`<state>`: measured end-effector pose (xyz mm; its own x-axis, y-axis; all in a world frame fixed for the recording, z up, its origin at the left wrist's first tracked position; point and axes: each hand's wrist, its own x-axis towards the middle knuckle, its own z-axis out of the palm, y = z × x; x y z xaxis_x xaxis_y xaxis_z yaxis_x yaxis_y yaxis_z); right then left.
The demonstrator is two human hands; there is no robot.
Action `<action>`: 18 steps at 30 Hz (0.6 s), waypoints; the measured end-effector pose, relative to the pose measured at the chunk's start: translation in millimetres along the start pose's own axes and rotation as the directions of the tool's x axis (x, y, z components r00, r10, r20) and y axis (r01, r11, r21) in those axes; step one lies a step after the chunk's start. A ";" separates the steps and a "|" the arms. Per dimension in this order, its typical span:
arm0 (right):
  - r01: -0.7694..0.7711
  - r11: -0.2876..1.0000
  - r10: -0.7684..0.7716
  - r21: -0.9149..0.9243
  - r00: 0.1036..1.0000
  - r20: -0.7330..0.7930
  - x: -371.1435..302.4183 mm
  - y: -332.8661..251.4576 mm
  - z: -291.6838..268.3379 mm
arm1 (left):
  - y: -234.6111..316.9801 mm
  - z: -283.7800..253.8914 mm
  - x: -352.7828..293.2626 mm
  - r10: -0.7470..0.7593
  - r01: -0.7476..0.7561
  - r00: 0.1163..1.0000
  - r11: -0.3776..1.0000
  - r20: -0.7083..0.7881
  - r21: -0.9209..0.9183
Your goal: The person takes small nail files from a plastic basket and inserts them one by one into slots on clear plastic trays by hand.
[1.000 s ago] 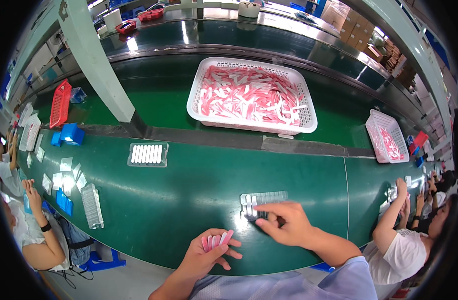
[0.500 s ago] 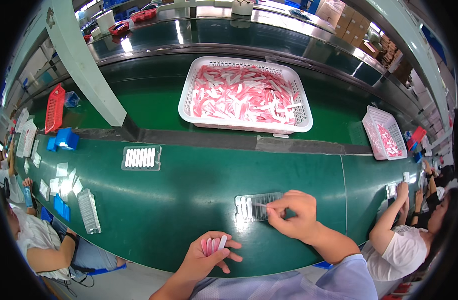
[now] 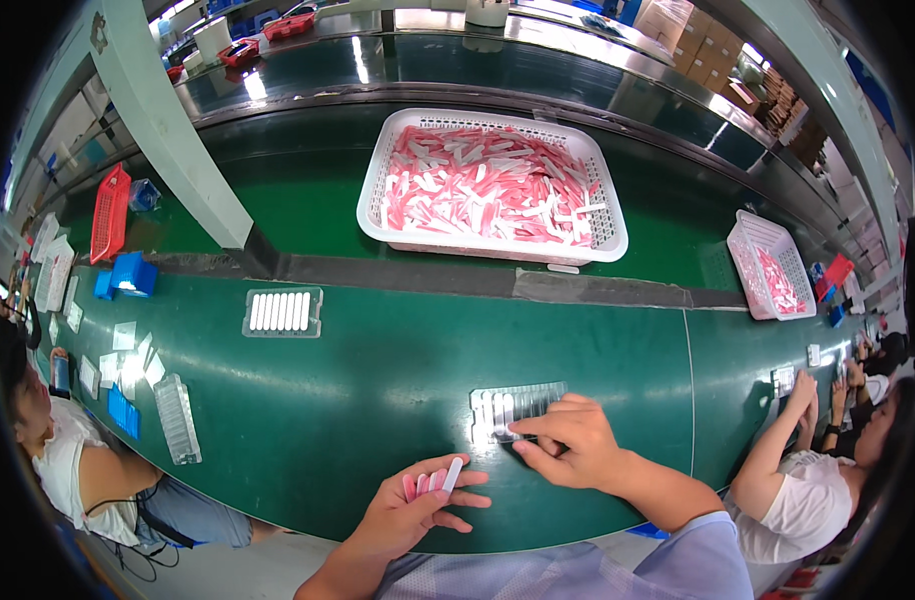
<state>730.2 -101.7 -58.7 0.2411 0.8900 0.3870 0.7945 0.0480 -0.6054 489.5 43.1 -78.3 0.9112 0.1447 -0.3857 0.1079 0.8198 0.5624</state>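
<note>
My left hand (image 3: 418, 505) is closed around a fan of several small flat round-ended sticks (image 3: 435, 482), pink and white, one white one standing out near the fingertips. To its upper right, a clear plastic tray (image 3: 540, 400) with narrow slots lies on the green table; white sticks (image 3: 497, 412) fill its left slots. My right hand (image 3: 575, 440) is over the tray's right part, index fingertip touching at the filled slots. Its thumb is apart from the index finger, and no stick shows between them. The hand hides the tray's lower right.
A white basket (image 3: 373, 215) heaped with pink and white sticks stands beyond the dark strip. Another clear tray (image 3: 318, 322) holds a row of white sticks. An empty clear tray (image 3: 178, 420) lies left. A post (image 3: 168, 130) rises at left; co-workers sit on both sides.
My right hand has moved slightly left and down; the stick it pinched now lies in a tray slot, its fingers parted. My left hand's fingers have spread a little, still holding the sticks.
</note>
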 end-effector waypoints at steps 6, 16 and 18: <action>-0.148 0.903 0.067 0.404 0.976 0.208 7.2 -24.7 10.0 | -0.9 23.5 6.1 -0.008 -0.013 0.994 0.981 0.108 0.192; -0.234 0.786 0.293 0.572 0.956 -0.011 -2.9 -11.5 -25.9 | 4.7 -2.4 -1.5 -0.010 0.007 1.000 0.995 0.022 0.095; -0.273 0.790 0.330 0.549 0.944 -0.005 -2.6 -13.8 -29.4 | 5.4 -3.6 -2.3 0.009 -0.010 1.000 0.998 0.024 0.067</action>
<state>735.0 -118.0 -30.9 0.4925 0.8537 0.1692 0.2561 0.0436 -0.9657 486.5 49.2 -77.0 0.9215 0.1382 -0.3629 0.1248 0.7796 0.6138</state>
